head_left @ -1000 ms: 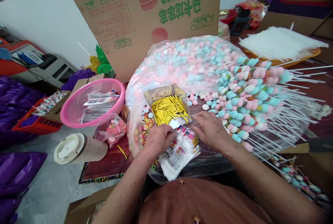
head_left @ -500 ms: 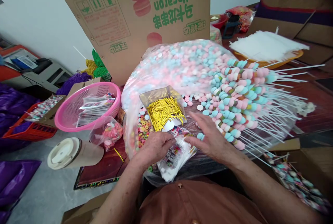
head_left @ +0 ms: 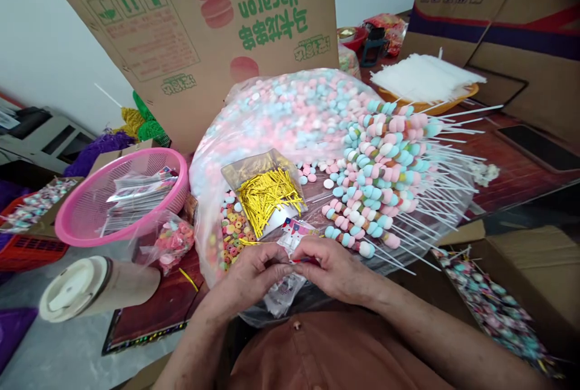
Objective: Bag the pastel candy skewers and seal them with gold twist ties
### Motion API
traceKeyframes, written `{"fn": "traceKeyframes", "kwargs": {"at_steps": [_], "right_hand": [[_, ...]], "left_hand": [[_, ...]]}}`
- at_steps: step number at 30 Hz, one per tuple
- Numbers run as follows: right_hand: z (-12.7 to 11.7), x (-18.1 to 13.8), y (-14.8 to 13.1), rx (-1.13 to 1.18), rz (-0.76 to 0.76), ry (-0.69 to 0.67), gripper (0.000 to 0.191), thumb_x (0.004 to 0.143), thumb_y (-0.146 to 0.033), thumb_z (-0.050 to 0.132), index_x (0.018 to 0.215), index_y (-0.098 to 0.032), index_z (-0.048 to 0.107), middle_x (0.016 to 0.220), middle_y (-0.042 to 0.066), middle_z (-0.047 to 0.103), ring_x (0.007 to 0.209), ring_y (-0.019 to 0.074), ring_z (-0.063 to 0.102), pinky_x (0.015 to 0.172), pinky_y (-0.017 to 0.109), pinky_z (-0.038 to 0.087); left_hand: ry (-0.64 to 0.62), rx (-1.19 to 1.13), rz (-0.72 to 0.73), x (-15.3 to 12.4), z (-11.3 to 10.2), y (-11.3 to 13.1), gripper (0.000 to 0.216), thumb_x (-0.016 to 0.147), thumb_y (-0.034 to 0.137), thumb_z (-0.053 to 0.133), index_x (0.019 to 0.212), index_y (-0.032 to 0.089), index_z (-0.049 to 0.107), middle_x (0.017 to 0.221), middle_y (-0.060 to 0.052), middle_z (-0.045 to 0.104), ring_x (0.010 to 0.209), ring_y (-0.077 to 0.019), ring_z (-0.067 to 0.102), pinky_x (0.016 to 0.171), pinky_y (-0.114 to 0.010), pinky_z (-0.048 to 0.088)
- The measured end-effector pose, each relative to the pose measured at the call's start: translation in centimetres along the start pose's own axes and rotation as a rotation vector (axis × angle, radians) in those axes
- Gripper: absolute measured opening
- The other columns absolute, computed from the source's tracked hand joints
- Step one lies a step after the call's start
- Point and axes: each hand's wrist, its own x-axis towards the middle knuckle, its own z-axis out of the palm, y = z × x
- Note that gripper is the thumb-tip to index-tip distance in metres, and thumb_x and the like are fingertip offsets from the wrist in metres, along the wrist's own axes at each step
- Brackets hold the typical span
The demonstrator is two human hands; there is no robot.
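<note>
My left hand (head_left: 257, 270) and my right hand (head_left: 333, 268) meet close to my body, thumbs and fingertips pinched together on a printed plastic bag (head_left: 286, 294). The printed top of the bags (head_left: 299, 228) shows beyond my fingers; whether one bag or several are pinched is hidden. Just past my hands lie gold twist ties (head_left: 270, 195) in an opened pouch. Skewers of pink, blue and white candies (head_left: 385, 166) are piled on the right, their white sticks pointing right. Ring-shaped gummies (head_left: 236, 231) lie left of the twist ties.
A large clear bag of pastel candies (head_left: 281, 112) fills the back. On the left are a pink basket (head_left: 63, 221) of flat packets and a lidded cup (head_left: 122, 281). White sticks (head_left: 421, 78) fill a yellow tray. An open carton (head_left: 521, 269) holds wrapped skewers at lower right.
My right hand has come in from the right, its spread fingers closing to a pinch beside my left hand on the bag. The camera view has swung a little to the right.
</note>
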Motion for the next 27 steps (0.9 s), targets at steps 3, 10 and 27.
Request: {"fn": "traceKeyframes", "kwargs": {"at_steps": [3, 10, 27], "right_hand": [[0.5, -0.3, 0.4, -0.063, -0.007, 0.116, 0.015, 0.082, -0.019, 0.048, 0.068, -0.017, 0.053, 0.067, 0.001, 0.056, 0.063, 0.0123, 0.048, 0.058, 0.023, 0.037], [0.0, -2.2, 1.9, -0.140, 0.103, 0.164, 0.041, 0.090, -0.035, 0.034, 0.052, -0.019, 0.039, 0.048, -0.003, 0.040, 0.047, 0.0097, 0.036, 0.045, 0.022, 0.029], [-6.3, -8.6, 6.4, -1.207, 0.181, -0.039, 0.012, 0.080, -0.016, 0.051, 0.080, -0.019, 0.062, 0.088, 0.009, 0.061, 0.083, 0.0256, 0.054, 0.068, 0.036, 0.038]], "left_hand": [[0.109, 0.068, -0.006, -0.2, 0.0, 0.2, 0.017, 0.076, 0.033, 0.057, 0.081, 0.017, 0.060, 0.073, 0.000, 0.062, 0.069, -0.0137, 0.053, 0.063, -0.023, 0.041], [0.189, -0.085, 0.003, -0.1, 3.5, -1.6, 0.024, 0.077, 0.038, 0.056, 0.066, 0.016, 0.055, 0.056, 0.003, 0.052, 0.053, -0.0098, 0.046, 0.051, -0.020, 0.038], [0.368, 0.406, 0.498, -0.5, -0.9, -3.2, 0.021, 0.087, 0.022, 0.046, 0.098, 0.019, 0.064, 0.089, -0.007, 0.071, 0.084, -0.0170, 0.064, 0.079, -0.032, 0.045]]}}
